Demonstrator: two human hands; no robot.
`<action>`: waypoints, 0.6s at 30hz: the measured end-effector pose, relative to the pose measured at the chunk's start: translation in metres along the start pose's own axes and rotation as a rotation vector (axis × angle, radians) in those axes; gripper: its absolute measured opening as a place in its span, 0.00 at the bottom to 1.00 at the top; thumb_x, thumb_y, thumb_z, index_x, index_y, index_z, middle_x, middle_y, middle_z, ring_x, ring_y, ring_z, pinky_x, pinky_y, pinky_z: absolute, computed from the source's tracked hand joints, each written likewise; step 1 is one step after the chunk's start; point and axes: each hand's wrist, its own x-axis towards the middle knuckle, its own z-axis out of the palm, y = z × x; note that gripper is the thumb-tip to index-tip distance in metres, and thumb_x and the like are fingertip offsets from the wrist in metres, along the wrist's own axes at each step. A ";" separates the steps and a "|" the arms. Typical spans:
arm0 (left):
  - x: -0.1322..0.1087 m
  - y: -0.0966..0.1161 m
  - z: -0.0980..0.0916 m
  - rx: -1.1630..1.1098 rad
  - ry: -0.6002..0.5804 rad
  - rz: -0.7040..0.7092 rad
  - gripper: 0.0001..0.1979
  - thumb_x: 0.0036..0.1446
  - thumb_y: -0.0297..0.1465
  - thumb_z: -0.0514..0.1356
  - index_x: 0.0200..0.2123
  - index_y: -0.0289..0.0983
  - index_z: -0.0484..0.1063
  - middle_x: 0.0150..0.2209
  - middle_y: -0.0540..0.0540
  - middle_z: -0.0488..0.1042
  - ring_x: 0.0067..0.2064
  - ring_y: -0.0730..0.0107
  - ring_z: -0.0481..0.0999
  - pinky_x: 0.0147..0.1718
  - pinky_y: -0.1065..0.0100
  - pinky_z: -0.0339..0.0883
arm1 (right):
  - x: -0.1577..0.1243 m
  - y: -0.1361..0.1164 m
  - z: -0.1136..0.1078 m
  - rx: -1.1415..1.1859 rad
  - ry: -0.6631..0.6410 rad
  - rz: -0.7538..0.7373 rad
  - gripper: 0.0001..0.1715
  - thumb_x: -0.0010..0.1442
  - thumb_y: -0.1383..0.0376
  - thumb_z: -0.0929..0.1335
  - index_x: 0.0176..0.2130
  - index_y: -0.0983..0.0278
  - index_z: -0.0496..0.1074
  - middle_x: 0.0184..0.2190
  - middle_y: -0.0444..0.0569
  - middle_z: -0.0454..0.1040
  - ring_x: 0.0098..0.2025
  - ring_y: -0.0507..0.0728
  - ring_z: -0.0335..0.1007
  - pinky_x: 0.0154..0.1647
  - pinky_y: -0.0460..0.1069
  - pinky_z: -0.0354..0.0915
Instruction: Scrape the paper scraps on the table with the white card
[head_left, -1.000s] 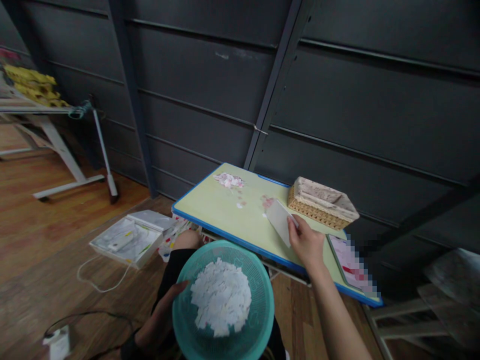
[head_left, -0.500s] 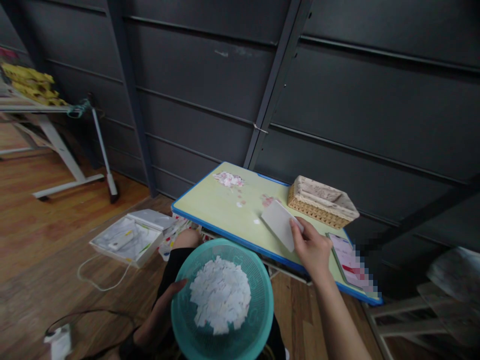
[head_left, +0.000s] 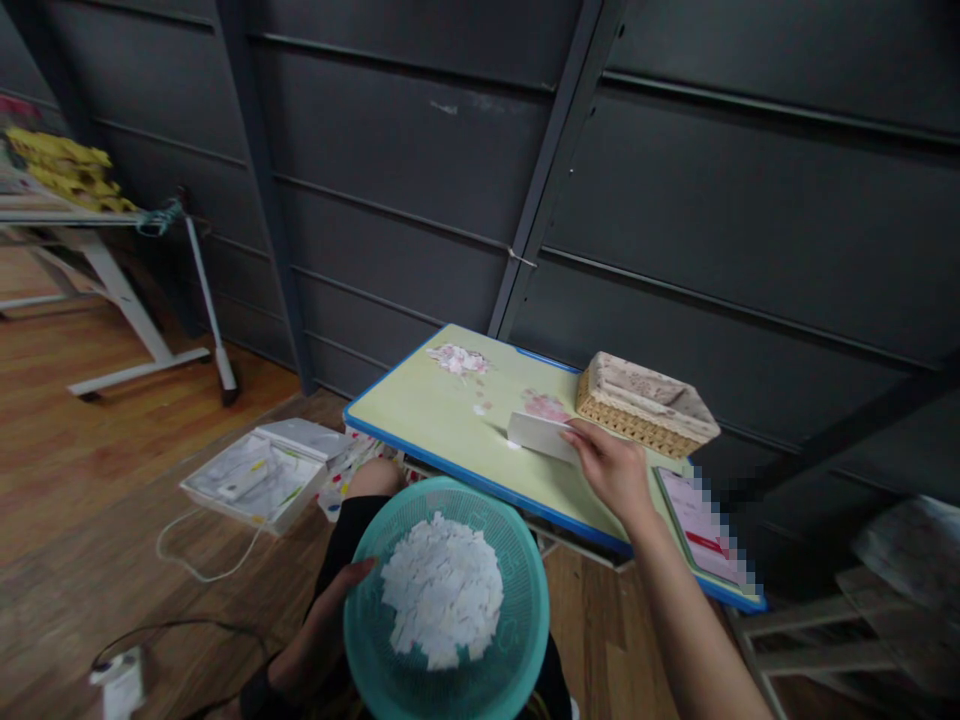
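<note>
My right hand (head_left: 611, 470) grips a white card (head_left: 541, 436) by its right end and holds it on edge against the pale green tabletop (head_left: 427, 410). Just behind the card lies a small pile of pink and white scraps (head_left: 546, 405). A second scrap pile (head_left: 457, 360) sits near the table's far left corner. My left hand (head_left: 346, 582) holds the left rim of a teal plastic basket (head_left: 517, 570) on my lap. White paper pieces (head_left: 441, 590) fill the basket.
A wicker basket (head_left: 643, 404) stands at the table's back right. A tablet (head_left: 701, 525) lies at its right end. On the wooden floor to the left lie an open white box (head_left: 255, 478), a cable and a power plug (head_left: 116, 680). A white stand (head_left: 127, 300) is far left.
My right hand has swung the card from lying slanted near the front edge to standing on edge farther back, closer to the pink scraps. The basket and left hand stayed put.
</note>
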 end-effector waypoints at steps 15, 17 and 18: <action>-0.002 0.001 0.004 0.009 0.000 -0.025 0.31 0.48 0.39 0.63 0.52 0.26 0.69 0.41 0.35 0.81 0.53 0.40 0.71 0.54 0.51 0.61 | 0.001 0.010 0.000 0.015 0.007 0.111 0.20 0.60 0.53 0.63 0.38 0.62 0.78 0.35 0.52 0.79 0.31 0.58 0.77 0.29 0.48 0.68; -0.002 0.001 0.004 0.012 -0.006 -0.022 0.32 0.47 0.39 0.64 0.53 0.26 0.69 0.42 0.34 0.80 0.53 0.39 0.71 0.54 0.50 0.62 | -0.001 0.011 -0.001 0.051 0.024 0.156 0.20 0.60 0.53 0.63 0.39 0.62 0.78 0.36 0.52 0.79 0.33 0.58 0.77 0.31 0.49 0.69; -0.003 0.001 0.004 0.013 -0.009 -0.018 0.33 0.46 0.39 0.64 0.53 0.26 0.68 0.42 0.34 0.80 0.53 0.39 0.71 0.54 0.50 0.62 | -0.001 0.011 -0.001 0.062 0.028 0.175 0.21 0.60 0.52 0.63 0.39 0.62 0.78 0.36 0.52 0.79 0.34 0.59 0.77 0.32 0.49 0.69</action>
